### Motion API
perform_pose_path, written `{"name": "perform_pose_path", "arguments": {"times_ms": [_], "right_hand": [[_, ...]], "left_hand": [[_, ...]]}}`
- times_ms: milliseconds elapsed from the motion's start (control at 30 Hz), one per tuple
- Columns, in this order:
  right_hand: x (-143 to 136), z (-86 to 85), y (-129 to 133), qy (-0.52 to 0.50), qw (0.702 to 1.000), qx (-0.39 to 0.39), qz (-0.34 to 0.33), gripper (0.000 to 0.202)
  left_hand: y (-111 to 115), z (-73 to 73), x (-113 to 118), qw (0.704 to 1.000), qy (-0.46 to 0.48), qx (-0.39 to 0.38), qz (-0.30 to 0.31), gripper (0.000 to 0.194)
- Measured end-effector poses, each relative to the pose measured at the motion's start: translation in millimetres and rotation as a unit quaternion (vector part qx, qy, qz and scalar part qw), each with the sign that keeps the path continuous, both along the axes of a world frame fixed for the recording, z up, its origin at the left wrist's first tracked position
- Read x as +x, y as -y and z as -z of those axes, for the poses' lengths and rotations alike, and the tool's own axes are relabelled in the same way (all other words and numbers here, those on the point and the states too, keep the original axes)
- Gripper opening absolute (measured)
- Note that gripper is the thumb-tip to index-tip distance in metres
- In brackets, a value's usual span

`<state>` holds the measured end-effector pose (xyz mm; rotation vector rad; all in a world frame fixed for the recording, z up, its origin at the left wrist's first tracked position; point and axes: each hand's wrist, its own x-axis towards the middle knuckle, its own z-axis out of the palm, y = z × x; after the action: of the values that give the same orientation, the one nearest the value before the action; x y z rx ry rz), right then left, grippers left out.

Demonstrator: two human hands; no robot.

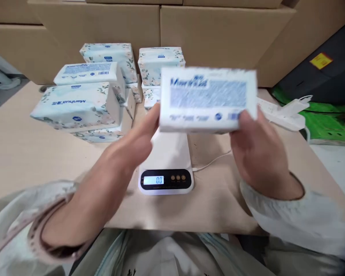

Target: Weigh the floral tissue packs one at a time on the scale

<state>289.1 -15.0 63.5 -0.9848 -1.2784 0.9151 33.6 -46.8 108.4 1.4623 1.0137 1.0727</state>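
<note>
A pack of tissues [208, 100], slightly blurred, is held up in the air above a white digital scale [166, 182]. My right hand [257, 149] grips its right end, thumb over the lower corner of the printed side. At the pack's left end, my left hand [132, 142] presses against the side, its fingertips partly hidden behind the pack. The scale's lit display reads 0.0, and its white plate is partly covered from view by the pack.
Several more tissue packs [74, 105] are stacked at the left and back of the table [11, 153]. Cardboard boxes [218, 34] form a wall behind. A white power strip [287, 113] lies at the right, and a white cable [212, 160] runs from the scale.
</note>
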Motion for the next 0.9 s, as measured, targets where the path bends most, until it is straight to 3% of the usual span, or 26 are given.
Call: {"name": "perform_pose_path", "arguments": {"times_ms": [133,233,367,433,633,767,900], "right_hand": [[-28,30.6,26,0.041,0.990,-0.118,-0.067,0.056],[-38,44.8,24,0.038,0.985,-0.135,-0.097,0.060],[-42,55.2,21,0.059,0.983,-0.152,-0.081,0.059],[-39,60.8,23,0.081,0.987,-0.131,-0.050,0.059],[-21,84.8,28,0.082,0.992,0.058,0.082,0.048],[-15,98.2,29,0.075,0.987,0.058,0.131,0.045],[-16,101.1,29,0.058,0.988,0.051,0.136,0.043]], "left_hand": [[34,36.6,-40,0.996,-0.006,-0.079,0.028,0.051],[35,57.6,-50,0.998,-0.002,-0.062,0.021,0.051],[28,71.8,-57,0.999,-0.004,-0.041,0.016,0.056],[22,78.2,-60,0.999,0.002,-0.031,-0.004,0.054],[-2,108.2,-57,0.999,0.026,0.041,-0.018,0.053],[-8,121.4,-55,0.996,0.049,0.068,-0.009,0.057],[-5,120.8,-57,0.997,0.051,0.063,-0.010,0.056]]}}
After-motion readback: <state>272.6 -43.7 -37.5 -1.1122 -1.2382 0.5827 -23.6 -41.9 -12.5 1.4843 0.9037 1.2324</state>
